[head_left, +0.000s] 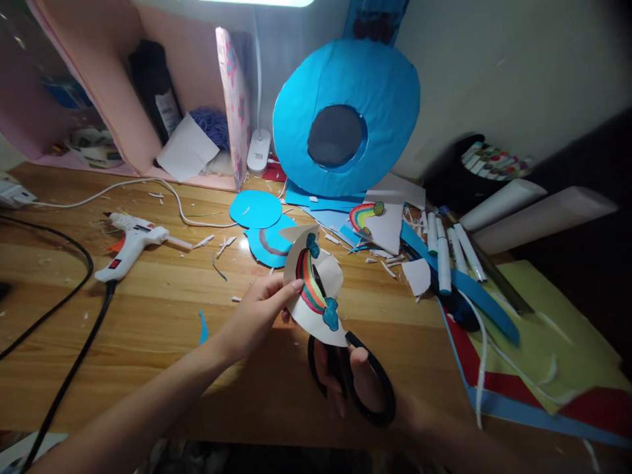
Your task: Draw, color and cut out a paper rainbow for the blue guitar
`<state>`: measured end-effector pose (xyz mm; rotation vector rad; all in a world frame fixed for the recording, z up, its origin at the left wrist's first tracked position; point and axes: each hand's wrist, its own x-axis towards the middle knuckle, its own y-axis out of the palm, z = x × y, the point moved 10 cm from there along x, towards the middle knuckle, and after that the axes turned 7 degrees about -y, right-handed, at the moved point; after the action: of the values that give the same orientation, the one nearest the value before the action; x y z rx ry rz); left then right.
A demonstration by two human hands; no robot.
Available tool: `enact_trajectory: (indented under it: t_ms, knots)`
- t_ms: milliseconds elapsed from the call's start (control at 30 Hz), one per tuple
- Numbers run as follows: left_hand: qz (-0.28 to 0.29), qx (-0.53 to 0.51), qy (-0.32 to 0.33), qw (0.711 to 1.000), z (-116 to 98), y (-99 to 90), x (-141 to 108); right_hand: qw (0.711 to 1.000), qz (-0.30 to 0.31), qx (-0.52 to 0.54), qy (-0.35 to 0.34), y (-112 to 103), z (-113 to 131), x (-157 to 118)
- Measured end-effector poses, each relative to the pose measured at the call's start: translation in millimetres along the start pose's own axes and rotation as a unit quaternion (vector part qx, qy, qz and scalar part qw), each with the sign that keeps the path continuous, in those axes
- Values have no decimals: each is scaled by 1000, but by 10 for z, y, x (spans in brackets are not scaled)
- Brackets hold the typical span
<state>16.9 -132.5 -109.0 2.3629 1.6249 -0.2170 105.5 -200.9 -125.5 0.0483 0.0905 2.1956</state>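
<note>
Clock directions are read from the rainbow cutout (305, 311), a piece of white paper with a coloured arch and 2 blue-green clouds, held above the wooden desktop (158, 336) near the middle of the view. At its 9 o'clock edge the left hand (266, 304) pinches it, thumb pressed on the drawn face and fingers curled behind. At 5 o'clock the right hand (356, 374) is curled through the 2 black loops of the scissors (388, 401); the loops stand apart. The blades are mostly hidden behind the paper, so how wide they are spread I cannot tell.

At 11 o'clock 2 blue paper discs (254, 208) overlap on the desktop, the lower one marked with a dark arc. At 12 o'clock a large blue ring (299, 108) with a dark grey centre stands upright. A smaller rainbow (363, 216) lies on white paper at 1 o'clock, among curled paper scraps (390, 270). White-barrelled markers (444, 260) lie between 2 and 3 o'clock, and a yellow sheet (557, 309) at 3 o'clock overlaps a red sheet (592, 415).

Between 9 and 10 o'clock lies a white glue gun (129, 250), its nozzle toward 10 o'clock, a glue stick (178, 243) protruding from its rear. Farther off at 11 o'clock, a pink shelf unit (116, 125) holds blue-violet yarn (212, 126).
</note>
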Motion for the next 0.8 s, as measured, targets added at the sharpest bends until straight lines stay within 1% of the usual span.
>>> enact_trajectory:
  t_ms: [167,267,333,400,533,700,800]
  knots:
    - [5,5,-1,1000,11,18,0,1000,-17,0,7,-30,-79,-29]
    - [-17,16,8,1000,9,-37,3,999,-33,-5,19,-61,-147,-47]
    - [-40,23,17,999,0,-92,4,999,-19,7,31,-30,-192,-58]
    - [-51,28,21,998,-3,-118,4,999,3,6,31,11,-207,-64]
    - [-40,49,13,998,7,-75,-3,999,3,-52,6,2,-171,-59]
    - [-22,59,1,998,13,-13,-24,999,10,-27,19,56,-191,-43]
    - [-14,52,-7,999,27,7,-25,999,-10,-37,11,26,-139,-45]
